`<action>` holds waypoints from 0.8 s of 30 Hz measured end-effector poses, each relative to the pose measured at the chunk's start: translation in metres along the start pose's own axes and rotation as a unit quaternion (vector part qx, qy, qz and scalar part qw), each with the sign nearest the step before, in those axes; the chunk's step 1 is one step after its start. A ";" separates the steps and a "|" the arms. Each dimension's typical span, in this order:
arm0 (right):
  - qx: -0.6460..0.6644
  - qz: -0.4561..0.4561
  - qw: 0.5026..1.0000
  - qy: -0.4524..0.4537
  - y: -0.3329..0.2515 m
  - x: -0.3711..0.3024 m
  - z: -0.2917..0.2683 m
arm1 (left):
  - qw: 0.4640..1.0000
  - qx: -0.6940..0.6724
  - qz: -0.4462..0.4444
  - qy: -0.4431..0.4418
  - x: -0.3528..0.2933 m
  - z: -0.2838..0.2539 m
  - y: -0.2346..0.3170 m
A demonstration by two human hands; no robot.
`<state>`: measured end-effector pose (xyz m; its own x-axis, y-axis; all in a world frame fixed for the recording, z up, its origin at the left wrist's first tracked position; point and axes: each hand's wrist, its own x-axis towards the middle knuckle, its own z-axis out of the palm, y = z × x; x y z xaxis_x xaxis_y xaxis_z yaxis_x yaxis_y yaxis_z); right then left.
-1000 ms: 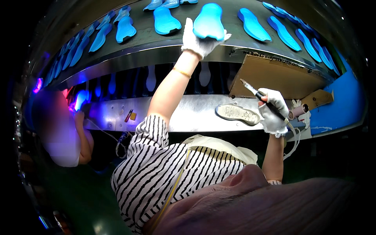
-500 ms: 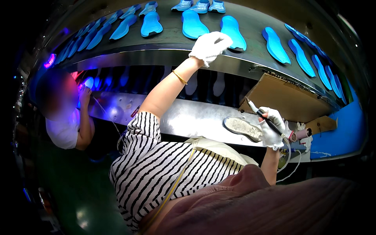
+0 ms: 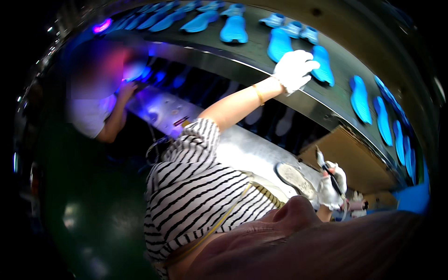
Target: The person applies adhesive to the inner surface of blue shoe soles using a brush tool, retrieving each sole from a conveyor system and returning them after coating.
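Observation:
My left hand point(image 3: 294, 71), in a white glove, reaches up over the edge of the dark conveyor belt point(image 3: 261, 46). Its fingers are spread, the tips at the near side of a blue shoe sole point(image 3: 323, 66); whether they touch it I cannot tell. Another blue sole point(image 3: 279, 45) lies just behind that hand. In my gloved right hand point(image 3: 333, 187) is a slim black-and-white brush pen point(image 3: 326, 170), tip pointing up, with a thin tube trailing from its lower end. Beside it, a shoe sole with a pale, mottled face point(image 3: 297, 179) rests on the metal ledge point(image 3: 252, 149).
More blue soles point(image 3: 360, 99) line the belt on both sides, with blue shoe-shaped pieces point(image 3: 292, 29) behind. A cardboard sheet point(image 3: 347, 156) leans under the belt at the right. Another person point(image 3: 91, 114) works at the left under purple light. A pinkish spool point(image 3: 357, 205) stands near my right hand.
The whole view has turned, so the belt now slopes down to the right. My left hand's fingers have spread from a closed pose near the sole. My right hand keeps the brush pen.

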<state>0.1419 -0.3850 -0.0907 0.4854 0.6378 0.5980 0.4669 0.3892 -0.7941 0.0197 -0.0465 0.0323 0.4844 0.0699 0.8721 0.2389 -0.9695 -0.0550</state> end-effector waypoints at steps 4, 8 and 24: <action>0.040 0.071 0.997 0.002 -0.015 0.001 0.014 | 0.952 0.070 -0.198 -0.223 -0.006 -0.016 -0.026; 0.062 0.124 0.990 -0.022 -0.011 0.001 0.014 | 0.978 -0.020 -0.162 -0.126 -0.036 -0.035 -0.016; 0.041 0.155 0.987 0.019 -0.016 0.000 0.017 | 0.368 -0.852 -0.372 0.014 -0.096 -0.064 0.036</action>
<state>0.1221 -0.3798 -0.0801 0.6231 0.7102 0.3277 0.2311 0.2331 -0.9446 -0.0721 -0.1028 -0.0227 0.8035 0.4863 0.3432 -0.5900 0.5739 0.5680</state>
